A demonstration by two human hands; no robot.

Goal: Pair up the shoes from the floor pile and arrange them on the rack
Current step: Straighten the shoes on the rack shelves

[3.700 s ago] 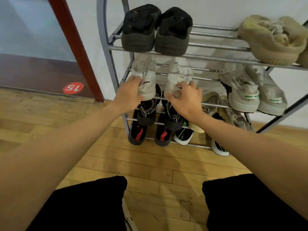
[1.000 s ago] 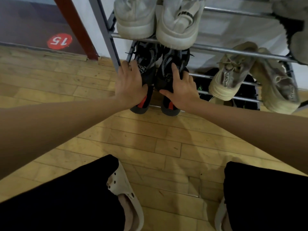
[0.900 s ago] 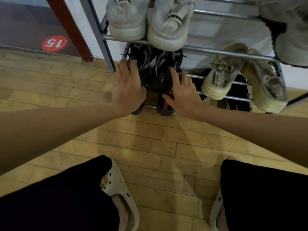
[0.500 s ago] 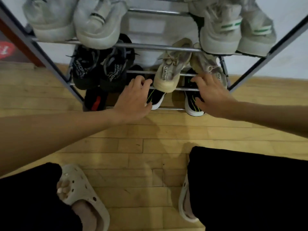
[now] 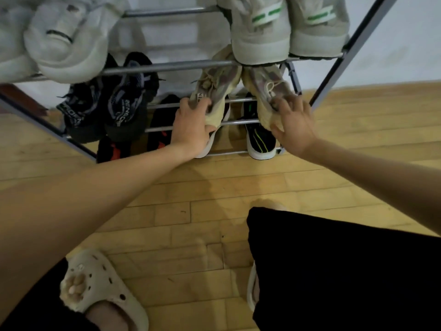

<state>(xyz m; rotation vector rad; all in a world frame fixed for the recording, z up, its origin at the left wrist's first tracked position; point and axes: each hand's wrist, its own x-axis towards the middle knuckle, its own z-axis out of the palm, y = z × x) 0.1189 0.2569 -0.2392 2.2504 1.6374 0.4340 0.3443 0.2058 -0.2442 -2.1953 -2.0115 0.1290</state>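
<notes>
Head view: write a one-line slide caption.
Left hand and right hand each grip a beige sneaker on the shoe rack.

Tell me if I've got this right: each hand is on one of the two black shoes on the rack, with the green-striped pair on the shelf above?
Not quite. The head view shows the left hand and right hand on the beige shoes, not the black ones, which sit untouched to the left. The green-striped pair is indeed on the shelf above.

beige shoe pair (image 5: pixel 216 91) | heels out, tilted | rack (image 5: pixel 167 66) mid tier
</notes>
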